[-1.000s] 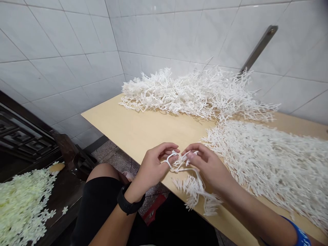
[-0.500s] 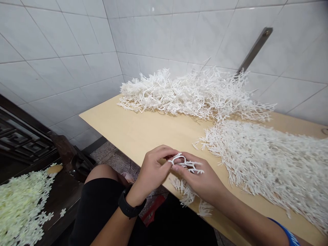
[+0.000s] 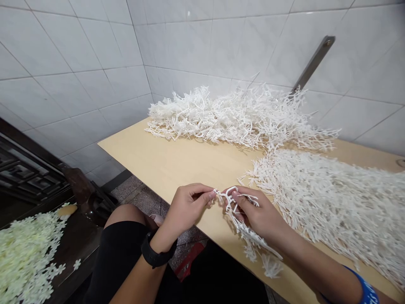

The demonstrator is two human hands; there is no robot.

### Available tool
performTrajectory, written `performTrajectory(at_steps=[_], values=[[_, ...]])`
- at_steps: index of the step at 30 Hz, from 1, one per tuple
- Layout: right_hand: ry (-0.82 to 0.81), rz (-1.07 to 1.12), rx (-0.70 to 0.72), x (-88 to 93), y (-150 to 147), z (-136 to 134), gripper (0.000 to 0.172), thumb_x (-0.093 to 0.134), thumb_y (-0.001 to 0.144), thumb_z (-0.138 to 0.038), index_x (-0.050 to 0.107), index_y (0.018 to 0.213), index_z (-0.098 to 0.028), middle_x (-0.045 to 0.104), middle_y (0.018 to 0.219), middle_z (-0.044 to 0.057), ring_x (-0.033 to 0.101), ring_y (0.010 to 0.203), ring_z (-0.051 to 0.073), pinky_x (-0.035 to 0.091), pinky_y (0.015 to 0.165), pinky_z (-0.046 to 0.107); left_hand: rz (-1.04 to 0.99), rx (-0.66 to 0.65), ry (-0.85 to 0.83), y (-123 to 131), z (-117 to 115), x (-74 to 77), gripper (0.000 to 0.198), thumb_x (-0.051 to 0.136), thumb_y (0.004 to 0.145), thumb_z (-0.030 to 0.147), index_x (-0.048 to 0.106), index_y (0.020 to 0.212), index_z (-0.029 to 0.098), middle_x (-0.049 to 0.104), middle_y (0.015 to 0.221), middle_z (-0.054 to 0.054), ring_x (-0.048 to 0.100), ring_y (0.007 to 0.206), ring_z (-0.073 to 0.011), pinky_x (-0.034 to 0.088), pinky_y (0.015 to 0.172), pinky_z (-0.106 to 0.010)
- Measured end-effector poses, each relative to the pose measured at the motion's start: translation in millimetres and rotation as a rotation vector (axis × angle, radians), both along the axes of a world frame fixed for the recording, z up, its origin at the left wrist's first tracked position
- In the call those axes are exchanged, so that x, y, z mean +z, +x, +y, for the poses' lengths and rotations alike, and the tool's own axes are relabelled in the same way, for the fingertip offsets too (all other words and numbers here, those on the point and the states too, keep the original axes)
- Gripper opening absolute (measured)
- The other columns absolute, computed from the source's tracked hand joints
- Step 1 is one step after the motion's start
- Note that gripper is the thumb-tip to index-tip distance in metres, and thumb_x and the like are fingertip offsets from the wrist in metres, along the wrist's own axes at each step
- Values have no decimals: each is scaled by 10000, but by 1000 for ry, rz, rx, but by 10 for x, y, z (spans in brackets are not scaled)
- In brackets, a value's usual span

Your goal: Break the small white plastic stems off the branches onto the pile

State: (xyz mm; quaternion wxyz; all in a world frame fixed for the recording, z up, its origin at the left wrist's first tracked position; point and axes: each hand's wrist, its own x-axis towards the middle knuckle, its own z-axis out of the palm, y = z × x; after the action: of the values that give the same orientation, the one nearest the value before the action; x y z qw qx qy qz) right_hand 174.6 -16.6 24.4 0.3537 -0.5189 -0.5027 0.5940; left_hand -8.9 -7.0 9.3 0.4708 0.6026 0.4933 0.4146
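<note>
My left hand point(image 3: 190, 207), with a black band on its wrist, pinches the thin end of a white branching plastic stem point(image 3: 231, 201). The rest of that stem lies in my right hand point(image 3: 261, 211), whose thumb and fingers are closed around its forked part. From beneath the right hand a white feathery plastic spray point(image 3: 249, 236) hangs down over the table's near edge; whether it is joined to the stem I cannot tell. Both hands are above the front of the light wooden table point(image 3: 177, 164).
Along the tiled wall lies a long heap of white branching plastic sprays point(image 3: 234, 116). A dense mat of white plastic pieces point(image 3: 341, 194) covers the table's right. At lower left, pale yellow-green plastic flowers point(image 3: 25, 253) are piled on a dark wooden seat point(image 3: 74, 249). A metal bracket point(image 3: 311, 67) leans at the wall.
My hands have moved apart, the right one shifting right. The stem now stretches between them, and more of the hanging spray shows below my right hand.
</note>
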Motion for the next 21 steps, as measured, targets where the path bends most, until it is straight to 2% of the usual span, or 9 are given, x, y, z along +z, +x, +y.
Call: performTrajectory(at_steps=[2, 5, 8, 11, 17, 21], values=[[5, -49, 38, 20, -12, -18, 385, 550, 887, -535, 627, 818, -164, 507, 585, -28, 382, 482, 94, 312, 463, 227, 33, -5, 26, 30, -16, -11, 210, 616, 883, 307, 721, 817, 137, 696, 736, -38, 612, 688, -148, 445, 618, -229], [53, -128, 175, 37, -19, -30, 321, 539, 899, -466, 591, 770, -177, 523, 591, -18, 434, 515, 118, 331, 494, 239, 126, -26, 139, 64, -41, -35, 224, 563, 919, 305, 668, 783, 161, 652, 724, -14, 576, 678, -138, 424, 624, -238], [246, -364, 350, 33, -10, -32, 265, 572, 871, -360, 546, 672, -187, 522, 587, -11, 434, 536, 129, 289, 516, 249, 247, 45, 306, 50, -49, -50, 218, 521, 935, 233, 605, 744, 170, 604, 721, -8, 558, 691, -139, 412, 656, -253], [398, -550, 403, 37, 5, -39, 337, 483, 908, -290, 417, 592, -194, 441, 539, -20, 367, 508, 120, 225, 517, 266, 359, 144, 434, -15, -29, -25, 208, 497, 930, 154, 569, 736, 171, 586, 751, -17, 553, 733, -148, 406, 688, -262], [503, -442, 411, 112, 8, -23, 433, 375, 984, -374, 303, 594, -202, 349, 538, -40, 320, 499, 108, 216, 526, 271, 414, 178, 521, -58, 2, 103, 209, 496, 927, 131, 576, 739, 177, 596, 755, -18, 564, 756, -153, 412, 702, -260], [552, -400, 417, 186, 12, -53, 463, 326, 1001, -391, 281, 580, -206, 310, 532, -46, 304, 485, 104, 219, 523, 272, 396, 227, 513, -115, 43, 82, 194, 500, 913, 139, 593, 748, 181, 622, 772, -21, 576, 770, -160, 423, 713, -258]])
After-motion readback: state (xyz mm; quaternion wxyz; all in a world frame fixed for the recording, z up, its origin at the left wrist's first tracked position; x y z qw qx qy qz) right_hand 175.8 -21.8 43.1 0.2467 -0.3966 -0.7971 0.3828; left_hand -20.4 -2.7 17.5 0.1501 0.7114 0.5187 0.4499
